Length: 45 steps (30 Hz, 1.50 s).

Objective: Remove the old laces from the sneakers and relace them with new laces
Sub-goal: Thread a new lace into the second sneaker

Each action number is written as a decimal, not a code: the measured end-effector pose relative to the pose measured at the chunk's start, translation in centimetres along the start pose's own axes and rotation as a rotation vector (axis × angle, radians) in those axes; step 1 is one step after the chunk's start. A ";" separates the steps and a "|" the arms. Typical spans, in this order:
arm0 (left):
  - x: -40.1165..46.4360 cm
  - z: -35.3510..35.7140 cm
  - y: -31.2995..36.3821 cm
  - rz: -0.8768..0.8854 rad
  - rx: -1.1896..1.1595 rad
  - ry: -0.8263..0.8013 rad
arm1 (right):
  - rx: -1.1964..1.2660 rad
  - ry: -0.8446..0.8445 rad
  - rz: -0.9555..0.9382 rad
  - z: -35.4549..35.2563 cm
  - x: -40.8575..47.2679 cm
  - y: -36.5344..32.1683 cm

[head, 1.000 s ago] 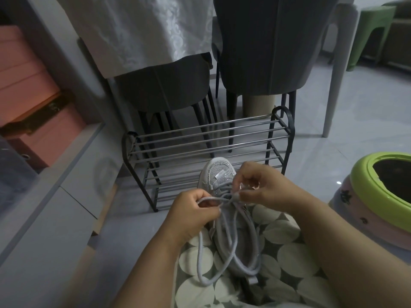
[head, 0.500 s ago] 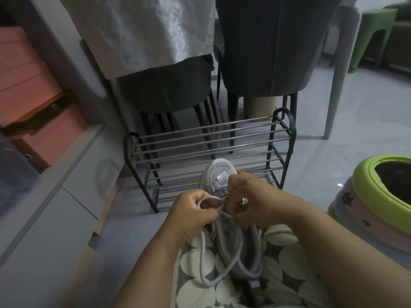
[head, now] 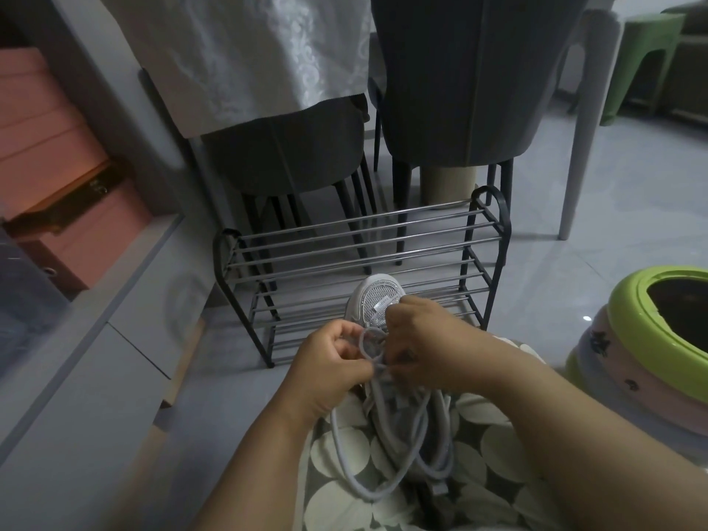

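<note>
- A white mesh sneaker is rested on a lap covered by a grey fabric with large pale dots, its toe pointed away toward a black wire shoe rack on the floor.
- A small label is sewn on the sneaker's tongue; its writing is too small to be read.
- A grey lace is held over the sneaker's middle, and long loops of it are draped down over the dotted fabric toward the bottom edge of the view.
- The left hand is held knuckles up, with its fingers curled and its grip clamped on a small loop of the lace near the eyelets.
- The right hand is brought in from the right, fingers bent down over the sneaker's tongue, and its grip is pinched on the lace just beside the left hand's fingers.
- Both forearms are seen bare, angled in from the lower edge and meeting over the sneaker.
- Behind the shoe rack, two dark chairs are stood, and a white patterned cloth is hung over the left one.
- At the right edge, a round tub with a green rim is seen on the tiled floor.
- At the left edge, pink boxes are stacked in a pale cabinet.
</note>
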<state>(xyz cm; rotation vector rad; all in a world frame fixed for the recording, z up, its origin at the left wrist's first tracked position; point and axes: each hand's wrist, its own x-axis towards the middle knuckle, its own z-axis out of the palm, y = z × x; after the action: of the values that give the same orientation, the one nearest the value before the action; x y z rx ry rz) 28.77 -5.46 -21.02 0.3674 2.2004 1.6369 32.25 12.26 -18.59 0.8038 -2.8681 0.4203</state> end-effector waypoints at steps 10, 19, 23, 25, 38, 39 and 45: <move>0.1 -0.5 0.1 -0.022 0.010 -0.011 | 0.468 -0.269 -0.059 -2.5 -1.8 -1.0; -0.1 -0.1 0.0 0.051 0.000 0.005 | 0.644 -0.292 0.089 -3.4 -2.0 0.0; 0.0 0.1 -0.1 0.102 0.004 -0.036 | 0.727 -0.071 0.401 -3.1 -2.5 2.3; 0.0 0.2 0.0 0.110 0.046 -0.041 | 0.713 -0.055 0.484 -2.6 -2.7 2.9; 0.1 2.3 1.4 0.122 0.435 -0.045 | 0.640 -0.162 0.601 -0.6 -2.2 3.0; 0.1 2.5 1.4 0.115 0.455 -0.070 | 0.661 -0.164 0.592 -0.7 -2.2 3.0; 0.1 3.6 1.3 0.128 0.314 -0.099 | 0.733 -0.190 0.563 -1.1 -2.5 3.0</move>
<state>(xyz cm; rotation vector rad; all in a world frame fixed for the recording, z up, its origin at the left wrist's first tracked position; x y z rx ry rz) 30.24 -1.94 -20.76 0.6724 2.4012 1.2993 32.84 16.20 -18.76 0.0560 -3.0737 1.5916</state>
